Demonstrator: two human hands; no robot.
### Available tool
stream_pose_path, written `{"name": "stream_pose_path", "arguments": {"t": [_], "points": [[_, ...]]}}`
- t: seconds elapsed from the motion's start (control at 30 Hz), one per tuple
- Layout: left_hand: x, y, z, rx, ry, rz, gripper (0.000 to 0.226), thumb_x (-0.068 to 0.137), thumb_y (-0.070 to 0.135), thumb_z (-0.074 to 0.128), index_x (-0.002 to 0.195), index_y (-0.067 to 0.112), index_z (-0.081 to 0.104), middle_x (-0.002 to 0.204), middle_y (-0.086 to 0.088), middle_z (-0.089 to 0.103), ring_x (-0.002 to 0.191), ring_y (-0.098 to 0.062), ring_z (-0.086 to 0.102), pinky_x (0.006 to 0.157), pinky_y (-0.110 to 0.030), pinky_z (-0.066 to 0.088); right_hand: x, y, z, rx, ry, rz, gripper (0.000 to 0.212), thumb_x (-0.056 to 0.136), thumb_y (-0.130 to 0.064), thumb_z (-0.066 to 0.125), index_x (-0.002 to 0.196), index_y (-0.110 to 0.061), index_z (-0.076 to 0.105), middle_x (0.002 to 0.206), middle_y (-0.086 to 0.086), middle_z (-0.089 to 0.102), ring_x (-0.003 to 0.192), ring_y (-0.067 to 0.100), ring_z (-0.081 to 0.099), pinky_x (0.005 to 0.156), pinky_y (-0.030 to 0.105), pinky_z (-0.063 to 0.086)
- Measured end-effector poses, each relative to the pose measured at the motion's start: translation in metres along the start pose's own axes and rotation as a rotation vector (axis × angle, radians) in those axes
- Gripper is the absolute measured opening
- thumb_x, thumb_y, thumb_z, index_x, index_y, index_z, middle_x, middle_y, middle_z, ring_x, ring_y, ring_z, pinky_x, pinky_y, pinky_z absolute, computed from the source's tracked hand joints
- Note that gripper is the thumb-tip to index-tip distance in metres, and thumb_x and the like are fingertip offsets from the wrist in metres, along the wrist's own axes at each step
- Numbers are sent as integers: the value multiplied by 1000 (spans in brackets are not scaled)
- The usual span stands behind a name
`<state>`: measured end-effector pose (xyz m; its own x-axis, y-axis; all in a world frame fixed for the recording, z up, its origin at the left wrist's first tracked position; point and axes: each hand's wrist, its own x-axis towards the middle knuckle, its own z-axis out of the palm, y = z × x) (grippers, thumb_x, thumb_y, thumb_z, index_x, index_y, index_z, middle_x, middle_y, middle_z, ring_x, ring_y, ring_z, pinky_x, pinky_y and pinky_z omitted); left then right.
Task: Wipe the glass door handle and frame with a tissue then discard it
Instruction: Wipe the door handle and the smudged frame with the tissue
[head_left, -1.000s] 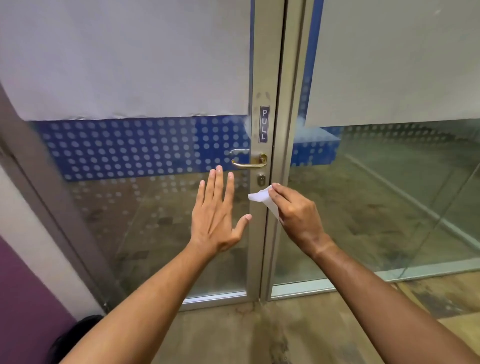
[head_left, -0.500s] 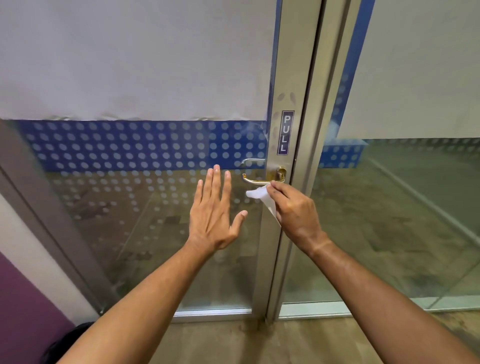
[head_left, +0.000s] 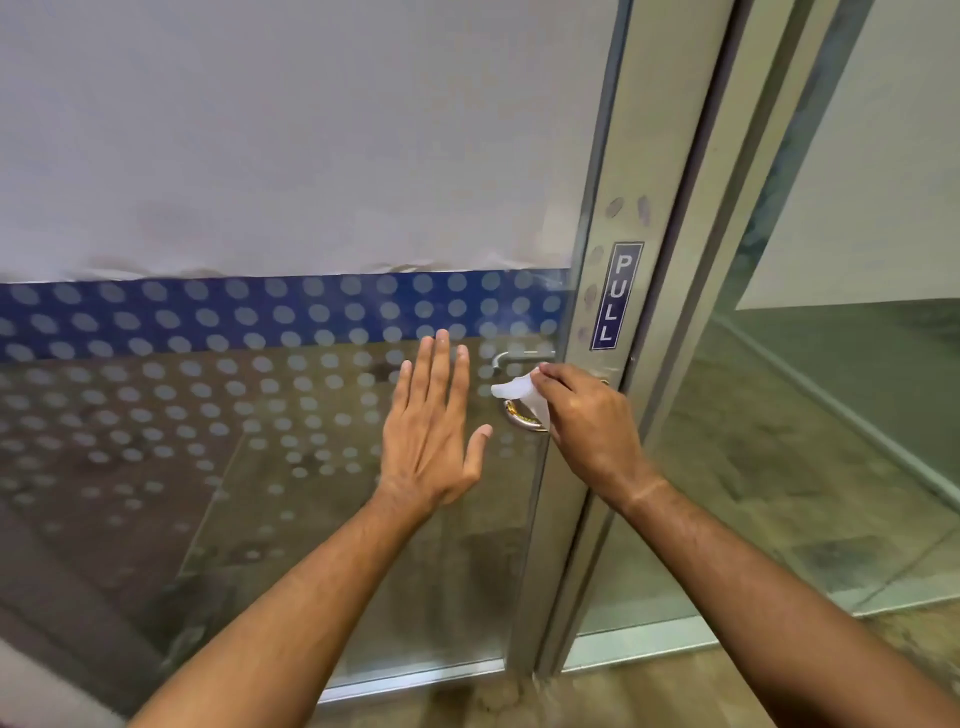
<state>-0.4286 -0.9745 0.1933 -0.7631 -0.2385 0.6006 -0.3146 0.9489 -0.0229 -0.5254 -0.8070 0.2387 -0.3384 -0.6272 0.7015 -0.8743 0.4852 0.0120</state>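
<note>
A glass door with a silver metal frame (head_left: 613, 218) fills the head view. Its brass lever handle (head_left: 521, 418) juts left from the frame, mostly covered. My right hand (head_left: 587, 423) pinches a white tissue (head_left: 522, 392) and presses it onto the handle. My left hand (head_left: 434, 431) rests flat on the glass just left of the handle, fingers spread and pointing up, holding nothing. A second silver handle (head_left: 511, 358) shows through the glass on the far side.
A blue "PULL" sticker (head_left: 616, 295) sits on the frame above the handle, with smudges (head_left: 615, 207) higher up. A dotted blue band (head_left: 260, 312) and white film (head_left: 291, 130) cover the glass. Right of the frame stands a fixed glass panel (head_left: 831, 415).
My right hand has risen with the tissue from below the lock up onto the handle. The view has moved closer to the door. My left hand stays flat on the glass.
</note>
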Motion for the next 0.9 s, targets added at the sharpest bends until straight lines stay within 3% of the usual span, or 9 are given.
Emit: {"name": "stream_pose_path", "arguments": {"t": [0.17, 0.3, 0.47, 0.57, 0.63, 0.73, 0.8, 0.9], "points": [[13, -8, 20, 1, 102, 86, 92, 87, 37, 51, 157, 3, 3, 164, -19, -8, 153, -32, -5, 125, -46, 2, 4, -14, 25, 60, -187, 102, 18, 80, -7, 71, 98, -5, 72, 96, 11, 70, 84, 30, 69, 64, 37, 58], [20, -16, 32, -11, 167, 118, 88, 87, 27, 55, 156, 3, 5, 164, -15, -9, 153, -31, -5, 125, -44, -2, 0, -28, 40, 41, -237, 101, 24, 80, -7, 65, 104, -5, 70, 109, 14, 70, 93, 30, 69, 72, 34, 57], [31, -20, 40, 0, 211, 125, 72, 92, 29, 38, 154, 0, 13, 163, -18, 2, 153, -28, -2, 125, -42, -2, -9, -33, 45, 20, -248, 125, 40, 88, -33, 60, 112, -2, 70, 115, 17, 69, 105, 27, 66, 89, 33, 54], [41, -23, 45, -8, 253, 131, 76, 92, 26, 44, 154, 1, 9, 164, -14, -9, 153, -26, -9, 125, -42, -3, -4, -33, 48, 24, -205, 149, 23, 81, -15, 68, 101, -5, 72, 97, 11, 70, 87, 27, 68, 70, 33, 57], [45, -24, 49, 6, 278, 138, 80, 92, 27, 46, 155, 2, 3, 164, -12, -18, 153, -26, -11, 125, -42, -5, -2, -33, 49, -16, -245, 157, 38, 66, -3, 74, 104, -3, 69, 92, 10, 66, 79, 27, 66, 60, 32, 55], [48, -25, 57, 41, 311, 140, 85, 93, 31, 46, 155, 5, -6, 162, -12, -24, 152, -25, -15, 124, -42, -8, -8, -34, 52, -102, -293, 162, 60, 58, -2, 80, 117, 2, 66, 108, 18, 69, 91, 31, 69, 69, 33, 58], [50, -25, 62, 62, 323, 132, 88, 94, 34, 45, 155, 6, -11, 162, -12, -26, 151, -25, -18, 124, -42, -9, -12, -34, 56, -138, -267, 114, 58, 61, -1, 79, 118, 3, 67, 116, 21, 68, 102, 32, 69, 82, 36, 57], [53, -25, 67, 77, 339, 123, 87, 93, 36, 43, 155, 7, -12, 161, -12, -27, 151, -25, -20, 123, -41, -12, -20, -29, 57, -103, -181, 39, 43, 78, 0, 51, 117, 3, 67, 121, 20, 67, 112, 30, 65, 92, 40, 55]]}}
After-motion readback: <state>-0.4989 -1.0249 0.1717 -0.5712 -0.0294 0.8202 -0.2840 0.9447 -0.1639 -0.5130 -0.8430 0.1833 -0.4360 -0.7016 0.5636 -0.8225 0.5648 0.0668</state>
